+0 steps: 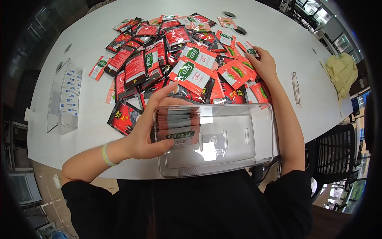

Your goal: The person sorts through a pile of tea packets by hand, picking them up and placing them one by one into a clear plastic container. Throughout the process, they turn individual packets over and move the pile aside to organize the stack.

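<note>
Left hand (145,137) clasps a stack of sachets (178,125) upright at the left end of the clear bin (238,159), whose long axis follows the white table's (87,36) near edge. Right hand (263,63), fingers curled, rests on the sachet pile (175,55).

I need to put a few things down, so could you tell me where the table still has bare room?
Bare table lies right of the sachet pile, up to the yellow cloth. Another patch lies between the pile and the empty acrylic stand. The clear bin is open on its right half. The centre is crowded.
</note>
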The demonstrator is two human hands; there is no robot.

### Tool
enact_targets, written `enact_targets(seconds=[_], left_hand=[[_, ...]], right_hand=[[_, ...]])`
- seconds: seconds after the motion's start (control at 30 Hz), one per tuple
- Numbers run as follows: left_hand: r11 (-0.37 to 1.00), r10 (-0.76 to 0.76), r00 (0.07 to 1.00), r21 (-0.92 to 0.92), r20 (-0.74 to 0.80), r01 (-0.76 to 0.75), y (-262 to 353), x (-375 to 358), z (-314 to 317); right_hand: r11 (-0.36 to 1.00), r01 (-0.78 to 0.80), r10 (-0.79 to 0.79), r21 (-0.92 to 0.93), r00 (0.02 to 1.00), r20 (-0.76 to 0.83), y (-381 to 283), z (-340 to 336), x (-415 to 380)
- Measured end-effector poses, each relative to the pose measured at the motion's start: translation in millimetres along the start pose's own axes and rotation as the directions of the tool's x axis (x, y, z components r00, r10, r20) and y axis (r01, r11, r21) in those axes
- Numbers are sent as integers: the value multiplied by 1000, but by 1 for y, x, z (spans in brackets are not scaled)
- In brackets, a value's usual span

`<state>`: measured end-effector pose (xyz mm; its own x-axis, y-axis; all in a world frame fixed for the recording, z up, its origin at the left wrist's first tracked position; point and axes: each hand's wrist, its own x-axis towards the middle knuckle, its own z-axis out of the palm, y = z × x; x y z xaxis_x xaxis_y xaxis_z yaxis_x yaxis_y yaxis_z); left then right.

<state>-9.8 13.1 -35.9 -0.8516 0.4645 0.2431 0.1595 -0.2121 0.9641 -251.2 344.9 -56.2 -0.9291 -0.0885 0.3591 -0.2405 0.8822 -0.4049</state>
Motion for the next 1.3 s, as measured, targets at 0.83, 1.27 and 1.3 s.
enact_targets(seconds=[0.83,1.27,1.3], left_hand=[[978,140,976,128,164,-162,-6,7,-13],[982,116,980,131,163,-138,-4,6,-13],[981,115,979,134,166,-137,-3,7,-13]], right_hand=[[949,305,-303,77,952,-36,-48,81,134],[634,-133,-134,761,951,278,-86,79,139],[795,-101,-101,598,951,293,-92,83,132]])
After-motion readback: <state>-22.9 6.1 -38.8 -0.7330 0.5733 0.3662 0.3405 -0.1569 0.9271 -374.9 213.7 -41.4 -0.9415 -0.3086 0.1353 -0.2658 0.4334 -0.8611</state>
